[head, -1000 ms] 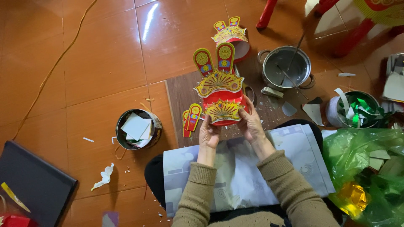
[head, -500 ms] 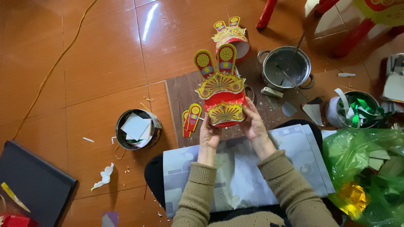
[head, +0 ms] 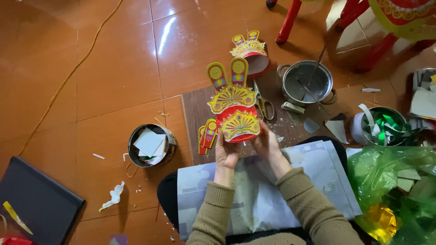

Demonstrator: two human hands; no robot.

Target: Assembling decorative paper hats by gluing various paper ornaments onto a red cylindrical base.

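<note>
Glossy orange tiled floor (head: 91, 68). Left hand (head: 225, 153) and right hand (head: 267, 144) pinching red-gold paper crown (head: 234, 113) upright for inspection; scissors (head: 262, 103) at one o'clock, within reach.

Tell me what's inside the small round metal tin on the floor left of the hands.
The small round metal tin holds loose white paper squares stacked at angles, with darker scraps at the lower edge. The tin's bottom and anything beneath the papers are covered.
</note>
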